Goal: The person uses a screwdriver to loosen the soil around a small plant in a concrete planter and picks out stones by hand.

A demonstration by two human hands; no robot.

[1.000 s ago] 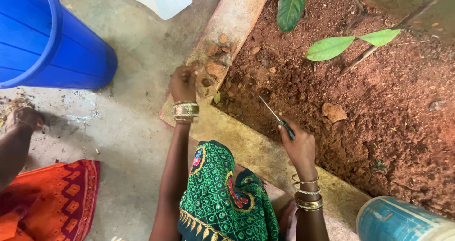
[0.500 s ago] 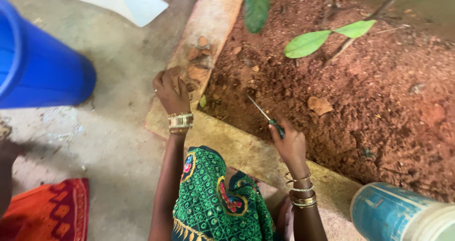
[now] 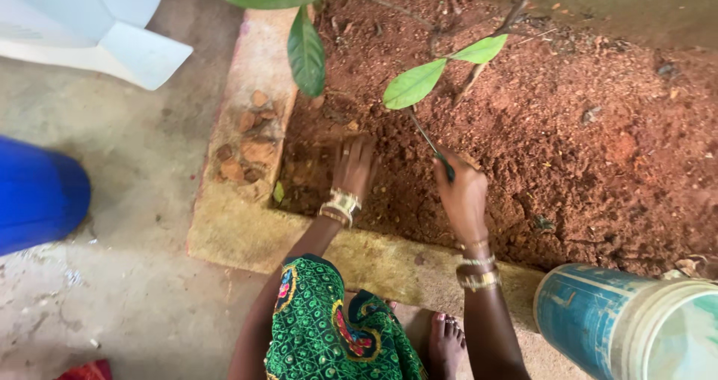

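My left hand [image 3: 354,167] lies flat on the red soil [image 3: 568,133] of a garden bed, fingers spread, with bangles at the wrist. My right hand [image 3: 461,189] grips a thin screwdriver [image 3: 434,147] with a green handle. Its metal shaft points up and away over the soil toward a small plant's green leaves [image 3: 413,83]. The two hands are about a hand's width apart.
A concrete kerb [image 3: 247,223] with broken brick pieces [image 3: 247,152] borders the bed. A blue barrel [image 3: 34,197] stands at left, a white plastic object [image 3: 97,28] at top left, a pale blue bucket [image 3: 628,324] at bottom right. My bare foot [image 3: 447,344] and green patterned cloth [image 3: 329,328] are below.
My left hand has left the kerb's broken bricks and come down onto the soil. My right hand with the screwdriver has moved further into the bed. The other person's arm has left the view.
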